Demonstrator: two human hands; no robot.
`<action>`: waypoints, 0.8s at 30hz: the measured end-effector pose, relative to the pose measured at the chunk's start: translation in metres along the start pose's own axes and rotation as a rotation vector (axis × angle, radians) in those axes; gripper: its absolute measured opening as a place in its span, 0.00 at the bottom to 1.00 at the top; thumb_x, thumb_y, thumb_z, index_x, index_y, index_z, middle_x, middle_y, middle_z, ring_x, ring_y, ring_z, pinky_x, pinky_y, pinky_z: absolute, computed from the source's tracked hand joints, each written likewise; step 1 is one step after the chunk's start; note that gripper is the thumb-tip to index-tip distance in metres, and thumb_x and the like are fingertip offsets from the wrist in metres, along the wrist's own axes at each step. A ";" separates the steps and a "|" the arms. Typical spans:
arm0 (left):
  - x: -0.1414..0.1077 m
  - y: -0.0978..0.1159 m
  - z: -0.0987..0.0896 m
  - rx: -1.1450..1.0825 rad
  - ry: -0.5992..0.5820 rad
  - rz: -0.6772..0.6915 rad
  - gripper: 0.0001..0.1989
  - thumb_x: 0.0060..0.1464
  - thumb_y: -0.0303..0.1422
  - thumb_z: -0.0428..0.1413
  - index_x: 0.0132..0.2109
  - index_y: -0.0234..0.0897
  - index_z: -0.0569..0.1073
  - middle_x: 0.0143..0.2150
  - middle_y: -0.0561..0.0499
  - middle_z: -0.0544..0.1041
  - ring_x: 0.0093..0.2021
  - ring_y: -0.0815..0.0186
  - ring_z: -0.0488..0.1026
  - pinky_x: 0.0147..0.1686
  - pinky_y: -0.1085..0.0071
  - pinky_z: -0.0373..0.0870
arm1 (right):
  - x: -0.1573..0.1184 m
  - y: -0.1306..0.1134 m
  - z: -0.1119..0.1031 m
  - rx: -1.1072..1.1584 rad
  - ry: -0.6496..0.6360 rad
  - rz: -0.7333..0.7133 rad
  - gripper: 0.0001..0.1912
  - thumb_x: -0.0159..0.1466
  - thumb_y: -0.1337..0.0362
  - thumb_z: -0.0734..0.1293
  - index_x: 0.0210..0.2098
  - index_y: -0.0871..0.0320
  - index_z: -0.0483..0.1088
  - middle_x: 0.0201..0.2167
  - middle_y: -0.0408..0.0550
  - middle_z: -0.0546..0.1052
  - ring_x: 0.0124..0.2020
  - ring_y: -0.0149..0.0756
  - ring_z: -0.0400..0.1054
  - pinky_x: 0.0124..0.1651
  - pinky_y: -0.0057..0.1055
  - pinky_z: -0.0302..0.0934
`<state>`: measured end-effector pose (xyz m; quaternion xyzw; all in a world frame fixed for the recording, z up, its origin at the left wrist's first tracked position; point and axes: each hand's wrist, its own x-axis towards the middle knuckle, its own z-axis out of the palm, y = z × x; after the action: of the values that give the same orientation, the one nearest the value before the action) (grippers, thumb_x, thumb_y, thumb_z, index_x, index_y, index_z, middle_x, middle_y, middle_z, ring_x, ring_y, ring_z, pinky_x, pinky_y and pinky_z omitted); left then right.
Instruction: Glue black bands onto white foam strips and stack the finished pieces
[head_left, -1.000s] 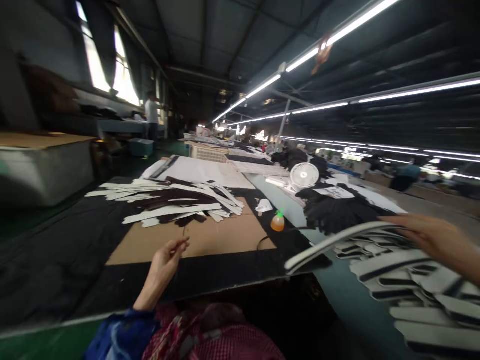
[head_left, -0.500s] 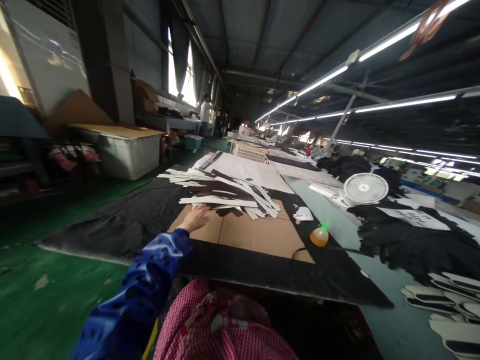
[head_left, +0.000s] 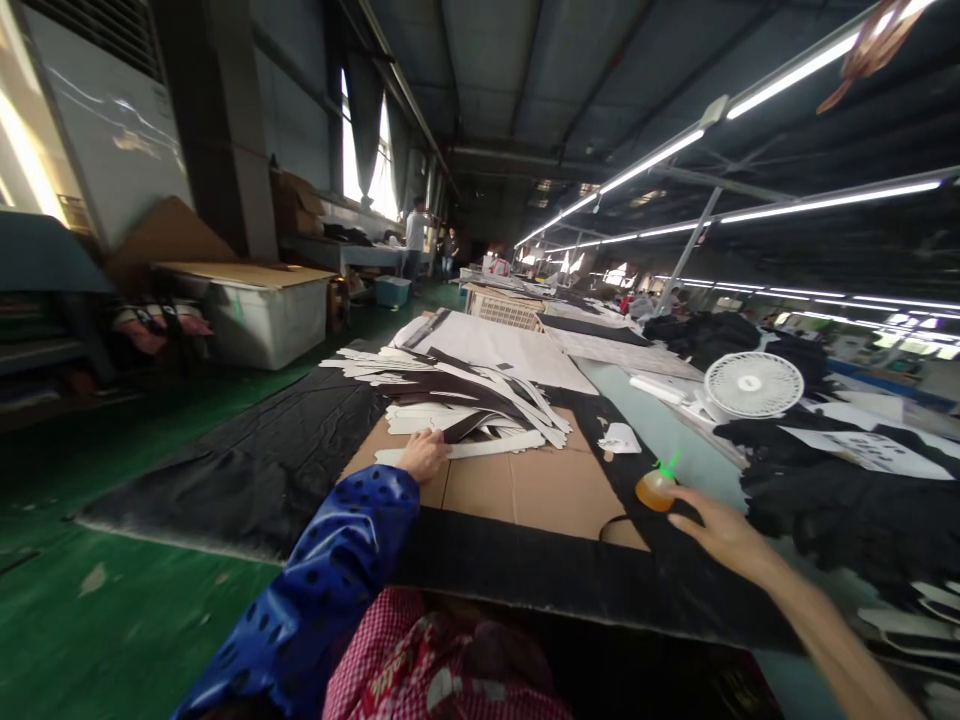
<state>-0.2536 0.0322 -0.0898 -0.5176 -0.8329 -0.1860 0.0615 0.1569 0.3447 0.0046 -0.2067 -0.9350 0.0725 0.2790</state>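
Left hand (head_left: 424, 456) grips a long, flat white strip (head_left: 495, 446) over smooth cardboard (head_left: 547, 487). Right hand (head_left: 716, 530), spread wide, is at the rounded plastic bottle (head_left: 655, 490).

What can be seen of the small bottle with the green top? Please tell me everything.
The small rounded bottle looks like translucent plastic, with orange liquid inside and a bright green top whose thin spout slants upward to the right. It appears to stand upright on the black covering, right of the brown cardboard sheet. The fingertips of the open right hand are at its right side; whether they touch it is unclear.
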 end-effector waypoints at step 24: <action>0.036 -0.019 0.012 0.034 0.070 -0.151 0.22 0.55 0.35 0.55 0.58 0.41 0.68 0.53 0.45 0.70 0.55 0.53 0.62 0.53 0.56 0.61 | 0.186 -0.141 0.244 0.157 -0.268 -0.261 0.23 0.58 0.67 0.66 0.53 0.55 0.69 0.56 0.50 0.71 0.56 0.42 0.63 0.59 0.41 0.55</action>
<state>-0.2856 0.0599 -0.0952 -0.4452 -0.8700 -0.1941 0.0851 -0.1677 0.2915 -0.0718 -0.0500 -0.9740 0.1351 0.1746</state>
